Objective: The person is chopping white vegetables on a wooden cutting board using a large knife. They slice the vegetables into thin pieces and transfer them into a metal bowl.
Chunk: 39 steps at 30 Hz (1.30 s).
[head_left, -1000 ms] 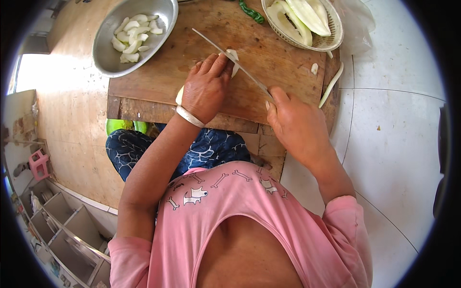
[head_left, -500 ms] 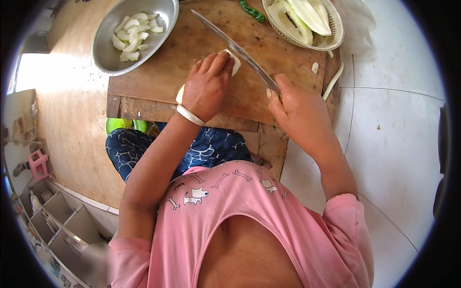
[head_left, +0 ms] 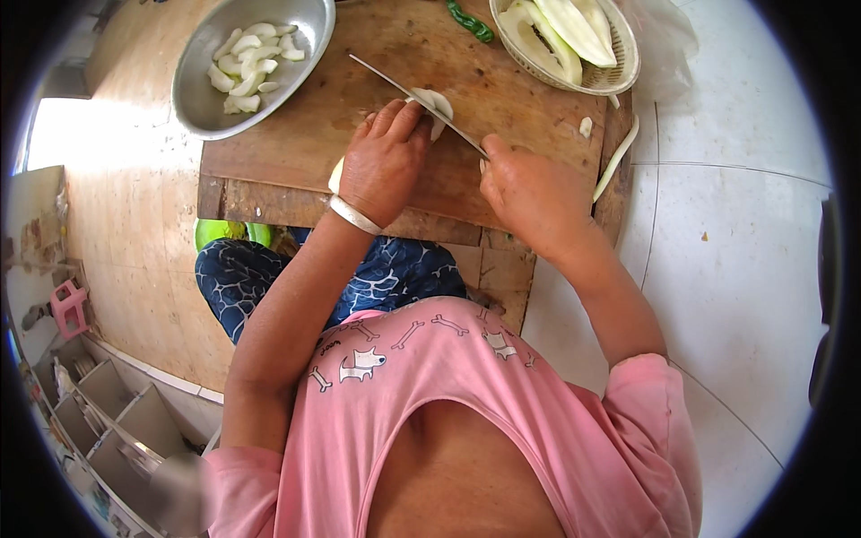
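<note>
My left hand (head_left: 386, 163) lies closed over a pale, peeled gourd piece (head_left: 336, 176) on the wooden cutting board (head_left: 278, 152). One end of the piece shows beside my wrist; my palm hides most of it. In my right hand (head_left: 538, 193) is a kitchen knife (head_left: 379, 73), its handle covered by my fingers. The blade stands nearly edge-on, slanting across the gourd just beyond my left fingertips. White gourd slices (head_left: 441, 101) lie against the blade's far side.
A metal bowl (head_left: 195, 115) with several cut slices stands at the board's far left. At the far right are a woven basket (head_left: 617, 86) of gourd halves and a green chili pepper (head_left: 470, 21). A pale strip (head_left: 617, 160) lies along the right edge.
The knife has come down and left onto the gourd, its blade turned from tilted to nearly edge-on. Slices now show beyond the blade. My left hand has hardly moved.
</note>
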### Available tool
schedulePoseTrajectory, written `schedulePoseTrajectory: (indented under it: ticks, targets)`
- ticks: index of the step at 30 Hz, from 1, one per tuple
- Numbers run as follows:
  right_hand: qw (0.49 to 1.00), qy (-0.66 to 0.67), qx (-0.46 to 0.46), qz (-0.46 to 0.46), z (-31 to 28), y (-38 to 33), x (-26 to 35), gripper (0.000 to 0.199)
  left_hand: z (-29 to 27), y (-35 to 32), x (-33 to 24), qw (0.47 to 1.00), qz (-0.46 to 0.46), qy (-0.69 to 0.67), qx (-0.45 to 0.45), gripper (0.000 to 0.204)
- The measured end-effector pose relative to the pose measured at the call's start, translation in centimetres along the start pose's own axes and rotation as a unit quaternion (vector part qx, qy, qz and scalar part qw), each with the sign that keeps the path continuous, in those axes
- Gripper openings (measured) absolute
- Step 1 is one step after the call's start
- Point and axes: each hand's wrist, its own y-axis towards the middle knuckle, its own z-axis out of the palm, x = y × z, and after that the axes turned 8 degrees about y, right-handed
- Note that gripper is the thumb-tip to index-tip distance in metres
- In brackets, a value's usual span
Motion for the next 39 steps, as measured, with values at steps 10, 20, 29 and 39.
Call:
schedulePoseTrajectory:
  ticks: [10, 20, 29, 39]
  targets:
    - [0.999, 0.051, 0.012, 0.01, -2.7, -1.9, 1.2, 0.017, 0.6, -0.7, 0.3, 0.999, -0.008, -0.03, -0.021, 0.027]
    - [0.999, 0.034, -0.01, -0.014, 0.2, 0.0, -0.3, 0.015, 0.2, -0.7, 0.1, 1.0, -0.005, -0.019, 0.0, 0.028]
    - [0.997, 0.07, 0.011, -0.005, -2.4, -1.6, 0.5, 0.015, 0.3, -1.0, 0.0, 1.0, -0.01, -0.025, -0.013, 0.029]
    - [0.998, 0.051, -0.025, -0.039, 0.4, 0.0, -0.5, 0.013, 0.2, -1.1, 0.1, 1.0, -0.003, -0.009, -0.02, 0.029]
